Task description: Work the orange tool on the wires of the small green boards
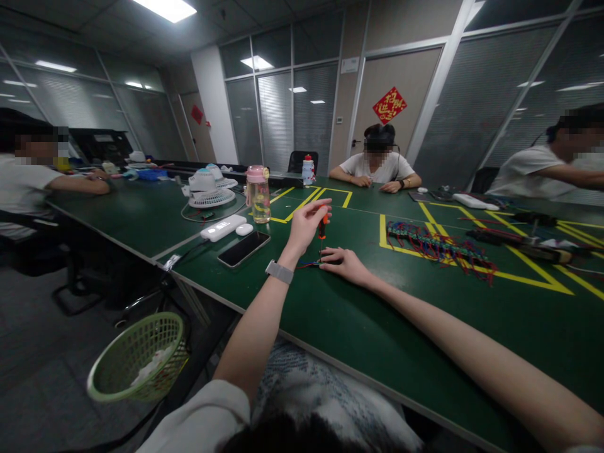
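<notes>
My left hand (306, 225) is raised over the green table (358, 327), fingers pinched round the red handle of a small screwdriver (323, 228) that stands upright, tip down. My right hand (343, 263) lies on the table just below it, fingers pressed down on a small wired part (312, 263) with red and blue leads. A grey watch sits on my left wrist. The part itself is mostly hidden under my fingers.
A black phone (243, 248), white power bank (223, 228) and pink-capped bottle (258, 195) lie left of my hands. A pile of red and blue wired parts (436, 246) fills a yellow-taped box at right. Other people sit round the table. A green basket (138, 358) stands on the floor.
</notes>
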Available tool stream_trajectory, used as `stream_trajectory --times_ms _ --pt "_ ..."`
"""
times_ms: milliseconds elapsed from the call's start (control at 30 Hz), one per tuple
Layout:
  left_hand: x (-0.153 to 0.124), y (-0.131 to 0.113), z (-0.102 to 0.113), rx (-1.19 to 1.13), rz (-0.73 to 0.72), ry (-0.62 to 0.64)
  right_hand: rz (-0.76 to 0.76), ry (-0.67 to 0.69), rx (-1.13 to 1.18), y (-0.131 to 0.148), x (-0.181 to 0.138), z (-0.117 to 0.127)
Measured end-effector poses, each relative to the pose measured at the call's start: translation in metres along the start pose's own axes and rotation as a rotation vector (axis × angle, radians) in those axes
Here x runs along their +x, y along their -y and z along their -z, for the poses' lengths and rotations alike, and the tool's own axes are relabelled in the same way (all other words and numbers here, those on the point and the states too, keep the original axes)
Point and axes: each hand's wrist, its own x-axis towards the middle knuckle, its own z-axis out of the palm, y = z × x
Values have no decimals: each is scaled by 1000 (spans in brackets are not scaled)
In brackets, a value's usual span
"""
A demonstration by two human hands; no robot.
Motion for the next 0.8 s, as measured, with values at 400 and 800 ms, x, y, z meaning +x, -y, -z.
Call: stream_trajectory --times_ms 400,800 --pt "0 -1 0 17 12 4 4 -5 -4 0 0 0" --pt "0 -1 0 50 -6 -5 1 -8 0 0 0 0"
